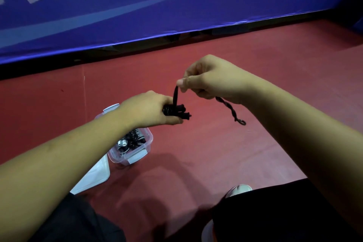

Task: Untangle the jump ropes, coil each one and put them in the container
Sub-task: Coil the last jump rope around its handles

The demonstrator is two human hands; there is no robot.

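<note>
container [150, 140]: clear tub on the red floor [255, 143] under your left forearm, lid [96, 173] just beside it, coiled ropes [132, 139] already inside, so part of the job looks done. jump rope [173, 111]: black, held in the air near the container, mostly bundled with a twisted tail [229, 110] dangling, so finishing the wrap and dropping it in seem left. grip: your left hand [149, 110] clenches the bundle; your right hand [212, 78] pinches the free strand just above it.
</note>
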